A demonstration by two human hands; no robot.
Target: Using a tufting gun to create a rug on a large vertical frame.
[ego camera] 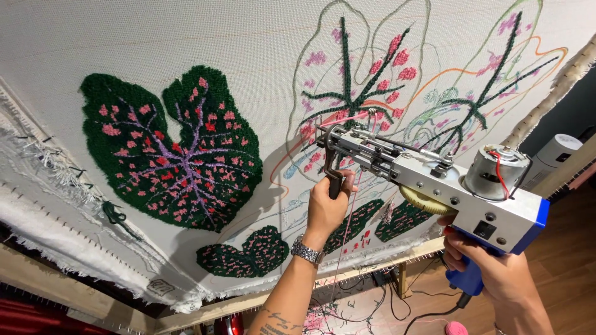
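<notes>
Tufted green-and-pink leaves [177,152] fill the white backing cloth [186,37] at left; at centre the tufting gun [428,180] presses against it. Left hand [329,201] grips the front handle, right hand [496,267] wraps the blue grip; cables [366,298] litter the wooden floor [565,248] below the frame

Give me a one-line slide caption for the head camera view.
Both hands steady a tufting gun against stretched cloth, left hand on the front handle, right hand on the blue grip.
</notes>
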